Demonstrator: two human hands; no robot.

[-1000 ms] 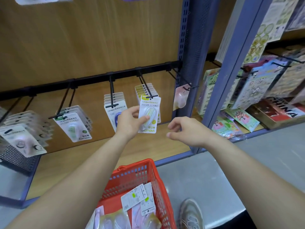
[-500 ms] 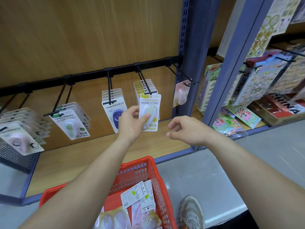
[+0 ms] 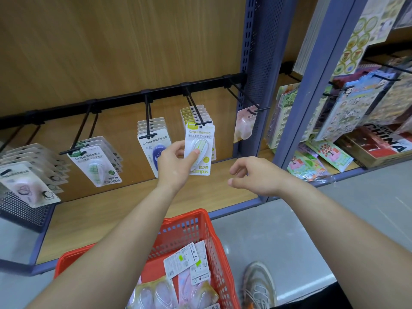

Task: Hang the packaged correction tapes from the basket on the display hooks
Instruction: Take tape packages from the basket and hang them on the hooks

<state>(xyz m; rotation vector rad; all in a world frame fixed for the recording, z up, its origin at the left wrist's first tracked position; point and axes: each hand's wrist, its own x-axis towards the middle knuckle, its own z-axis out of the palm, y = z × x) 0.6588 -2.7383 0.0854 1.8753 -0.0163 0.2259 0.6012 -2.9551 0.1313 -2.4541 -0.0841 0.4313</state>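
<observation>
My left hand point(image 3: 175, 162) pinches a yellow-green correction tape pack point(image 3: 201, 142) by its lower left side, thumb on the blister. The pack's top hangs at the tip of a black display hook point(image 3: 196, 108), in front of several like packs. My right hand point(image 3: 256, 175) hovers to the right of the pack, fingers loosely curled, holding nothing. A red basket point(image 3: 189, 228) sits below my arms with more packaged tapes point(image 3: 185, 262) inside. A blue tape pack point(image 3: 153, 146) hangs on the hook just left, partly hidden by my left hand.
Green packs point(image 3: 95, 161) and pink packs point(image 3: 24, 186) hang on hooks further left. One pink pack point(image 3: 245, 124) hangs at the right end by the blue upright point(image 3: 256, 85). Sticker sheets point(image 3: 347, 108) fill the neighbouring bay. My shoe point(image 3: 258, 284) stands beside the basket.
The view has shifted slightly; my left hand stays on the yellow-green pack at the hook tip. My right hand has barely moved.
</observation>
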